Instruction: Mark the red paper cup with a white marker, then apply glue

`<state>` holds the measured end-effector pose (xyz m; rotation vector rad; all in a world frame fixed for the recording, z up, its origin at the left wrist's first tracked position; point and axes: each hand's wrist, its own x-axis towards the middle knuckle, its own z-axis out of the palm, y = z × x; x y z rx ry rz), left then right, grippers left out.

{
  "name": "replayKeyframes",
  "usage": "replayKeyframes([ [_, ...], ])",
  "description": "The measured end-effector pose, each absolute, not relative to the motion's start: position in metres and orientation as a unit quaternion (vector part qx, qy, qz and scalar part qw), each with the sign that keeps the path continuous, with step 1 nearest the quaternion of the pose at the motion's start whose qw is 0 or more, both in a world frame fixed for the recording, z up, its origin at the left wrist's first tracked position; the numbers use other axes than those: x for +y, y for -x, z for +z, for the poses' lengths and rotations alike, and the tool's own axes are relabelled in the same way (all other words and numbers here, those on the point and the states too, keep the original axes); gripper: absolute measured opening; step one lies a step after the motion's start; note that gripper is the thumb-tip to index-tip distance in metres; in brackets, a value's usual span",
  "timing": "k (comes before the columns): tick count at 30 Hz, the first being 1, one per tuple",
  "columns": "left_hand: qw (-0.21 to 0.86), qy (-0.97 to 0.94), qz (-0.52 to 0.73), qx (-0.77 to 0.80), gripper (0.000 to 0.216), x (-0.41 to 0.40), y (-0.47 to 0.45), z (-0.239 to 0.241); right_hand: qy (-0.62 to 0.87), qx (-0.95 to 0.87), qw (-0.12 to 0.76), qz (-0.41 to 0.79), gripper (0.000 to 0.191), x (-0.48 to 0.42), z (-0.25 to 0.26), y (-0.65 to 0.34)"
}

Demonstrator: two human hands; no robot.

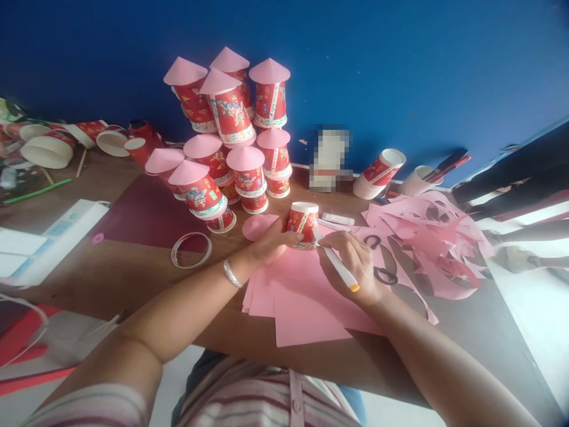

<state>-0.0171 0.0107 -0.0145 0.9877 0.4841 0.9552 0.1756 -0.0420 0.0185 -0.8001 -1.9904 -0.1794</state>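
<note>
My left hand point(278, 240) is closed around the left side of a red patterned paper cup point(303, 220) with a white rim. My right hand point(353, 261) grips a white marker pen point(338, 268) with an orange end, its tip at the cup's lower right side. Pink paper sheets point(306, 308) lie under both hands. Beside my left hand rests a pink paper cone point(260, 225). Just right of my right hand are dark-handled scissors point(384, 276), partly hidden. Behind the cup lies a white glue stick point(338, 219).
Stacked red cups with pink cone tops point(246, 166) stand by the blue wall. Pink paper scraps point(435, 237) pile up at the right, near a pen cup point(420, 181) and a tilted red cup point(382, 172). A tape roll point(191, 249) and white box point(57, 243) lie left.
</note>
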Motion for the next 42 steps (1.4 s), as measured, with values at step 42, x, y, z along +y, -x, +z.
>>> replayKeyframes([
  [42,0.679,-0.543,0.375,0.322,0.056,0.003,0.016,-0.005,0.31,-0.83,0.456,-0.087,0.024,-0.042,0.021,-0.182],
])
